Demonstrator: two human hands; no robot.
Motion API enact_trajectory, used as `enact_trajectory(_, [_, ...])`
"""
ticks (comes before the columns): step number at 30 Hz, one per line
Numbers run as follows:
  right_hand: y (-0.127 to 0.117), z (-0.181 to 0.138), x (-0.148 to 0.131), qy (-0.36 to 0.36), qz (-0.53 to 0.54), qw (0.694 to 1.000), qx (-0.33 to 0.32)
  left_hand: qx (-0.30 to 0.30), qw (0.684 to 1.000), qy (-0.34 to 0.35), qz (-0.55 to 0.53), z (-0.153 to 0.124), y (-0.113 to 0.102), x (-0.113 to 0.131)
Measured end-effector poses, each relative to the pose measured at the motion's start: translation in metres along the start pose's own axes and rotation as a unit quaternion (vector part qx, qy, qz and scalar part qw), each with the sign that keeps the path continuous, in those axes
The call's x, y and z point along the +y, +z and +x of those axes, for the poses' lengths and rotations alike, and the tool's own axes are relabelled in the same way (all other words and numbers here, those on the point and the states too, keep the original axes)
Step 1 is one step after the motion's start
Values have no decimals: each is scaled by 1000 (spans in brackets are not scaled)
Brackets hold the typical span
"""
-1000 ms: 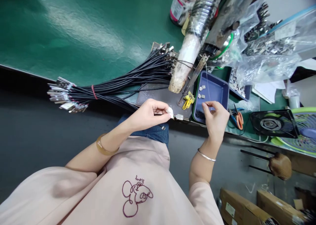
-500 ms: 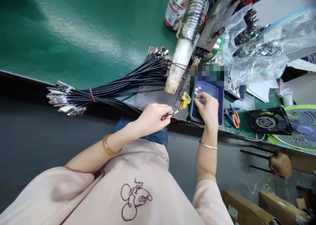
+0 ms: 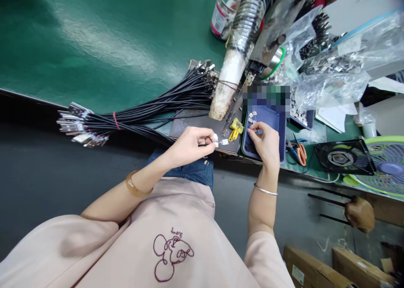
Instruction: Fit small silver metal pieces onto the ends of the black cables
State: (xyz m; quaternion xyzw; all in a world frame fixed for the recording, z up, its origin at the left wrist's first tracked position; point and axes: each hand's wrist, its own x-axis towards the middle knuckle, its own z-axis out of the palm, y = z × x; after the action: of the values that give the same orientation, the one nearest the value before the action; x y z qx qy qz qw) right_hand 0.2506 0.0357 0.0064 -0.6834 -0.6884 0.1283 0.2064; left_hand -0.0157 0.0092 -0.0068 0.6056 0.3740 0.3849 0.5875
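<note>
My left hand (image 3: pixel 192 146) is closed in a pinch on the end of a black cable, with white covers on the fingertips. A small silvery connector (image 3: pixel 224 142) sticks out past those fingers, to their right. My right hand (image 3: pixel 266 142) reaches into the blue tray (image 3: pixel 282 130), its thumb and forefinger pinched; what lies between them is too small to make out. Small metal pieces (image 3: pixel 252 116) lie in the tray beside the fingertips. Between both hands sits a yellow object (image 3: pixel 235 130) at the edge of a dark plate (image 3: pixel 195 123).
A bundle of black cables (image 3: pixel 151 111), tied with a red band, stretches across the table edge. A duct with a white nozzle (image 3: pixel 223 84) hangs over the plate. Pliers with orange grips (image 3: pixel 301 154), a black fan (image 3: pixel 344 156) and plastic bags (image 3: pixel 331 88) stand to the right.
My left hand has turned and moved slightly left, and the connector's flat face now shows more. The right hand has stayed in the tray, moving only a little.
</note>
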Motion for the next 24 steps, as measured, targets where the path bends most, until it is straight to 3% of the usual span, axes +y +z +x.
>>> enact_trajectory(4, [-1,-2,-4,19,19,999,33,-4,1000,-1,1,-1,0,0])
enact_trajectory(9, [-4,-28,-27,42,175,964,197,29,1000,2,11,-3,2,-1])
enact_trajectory(12, [2,-54,-52,31,272,950,148,48,999,10,20,-3,5,-3])
enact_trajectory(16, [24,-73,-79,45,283,956,65,63,998,9,6,-4,9,-5])
enact_trajectory(20, [41,-72,-84,28,253,966,52,62,998,13,-4,-4,9,-5])
enact_trajectory(24, [42,-70,-81,5,249,968,33,50,999,17,-2,-4,8,-5])
